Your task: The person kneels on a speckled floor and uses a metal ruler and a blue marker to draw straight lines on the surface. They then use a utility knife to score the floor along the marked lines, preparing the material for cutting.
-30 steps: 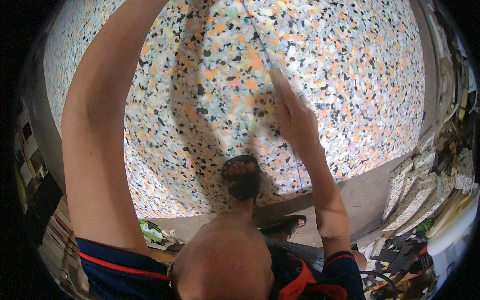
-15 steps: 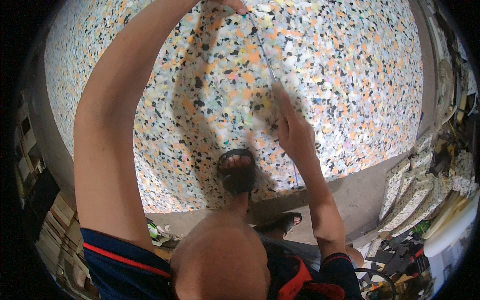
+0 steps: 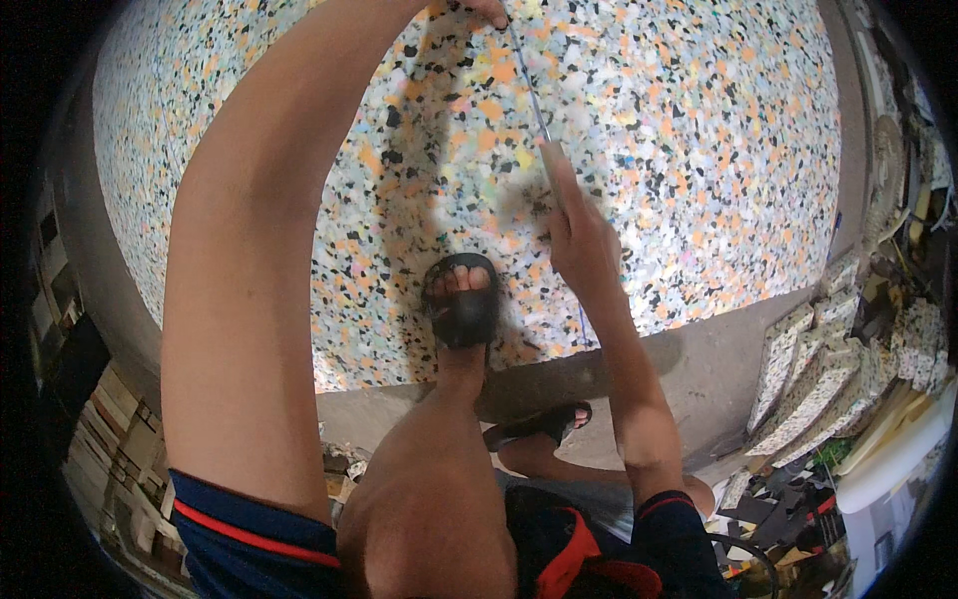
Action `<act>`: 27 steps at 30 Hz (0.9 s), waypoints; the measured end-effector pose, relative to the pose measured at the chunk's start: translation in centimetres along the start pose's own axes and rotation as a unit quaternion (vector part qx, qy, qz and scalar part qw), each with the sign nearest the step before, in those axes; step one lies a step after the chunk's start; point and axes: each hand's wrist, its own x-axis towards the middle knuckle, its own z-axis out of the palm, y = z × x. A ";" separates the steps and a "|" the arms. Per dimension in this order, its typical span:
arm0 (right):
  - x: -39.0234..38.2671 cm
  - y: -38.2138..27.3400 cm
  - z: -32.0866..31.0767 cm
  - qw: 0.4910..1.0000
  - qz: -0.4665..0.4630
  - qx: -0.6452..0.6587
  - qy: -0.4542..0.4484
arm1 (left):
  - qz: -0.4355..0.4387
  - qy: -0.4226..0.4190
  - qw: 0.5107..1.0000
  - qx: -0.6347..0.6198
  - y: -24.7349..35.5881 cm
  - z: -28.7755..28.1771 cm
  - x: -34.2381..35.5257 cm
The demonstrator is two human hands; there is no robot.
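Observation:
A large sheet of speckled foam [image 3: 679,150] in white, orange, black and grey lies flat before me. My right hand [image 3: 586,240] is closed round the handle of a long thin knife [image 3: 533,98]. Its narrow blade slants up and left over the foam. At the top edge, my left hand [image 3: 487,12] is partly cut off by the frame. Its visible fingers stretch out flat beside the blade's far end; whether they touch it I cannot tell. My foot in a black sandal [image 3: 463,304] stands on the sheet's near part.
My other sandal [image 3: 539,424] is on the grey floor [image 3: 394,414] just off the foam's near edge. Stacked speckled foam strips [image 3: 808,394] stand at the right, above dark scraps [image 3: 773,514]. Pieces of board-like material [image 3: 120,439] lie at the lower left. A blue line marks the foam near its edge.
The knife and my right hand have shifted slightly up and left in the picture. My left hand appears a little farther right, and the sandals and foam edge appear higher.

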 end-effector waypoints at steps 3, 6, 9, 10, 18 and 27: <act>-4.2 0.3 -0.7 0.999 -0.021 -0.002 0.025 | 0.014 0.009 1.000 0.020 0.0 0.0 -0.5; -4.1 0.7 -0.5 0.995 -0.073 0.024 0.067 | 0.015 0.013 1.000 0.020 0.6 -0.4 -0.9; -1.1 1.0 0.3 0.999 -0.020 -0.028 0.013 | 0.008 -0.028 0.999 0.033 2.2 -0.5 -0.7; 0.2 0.9 1.1 0.995 -0.059 -0.052 0.056 | 0.003 -0.051 0.998 0.025 2.7 -0.6 -0.7; -8.4 1.4 -1.4 1.000 -0.003 -0.024 0.004 | -0.022 -0.040 0.999 0.019 5.3 -0.8 -2.2; -4.1 2.3 1.2 0.986 -0.098 -0.096 0.090 | -0.020 -0.028 0.999 0.021 7.0 -1.2 -4.7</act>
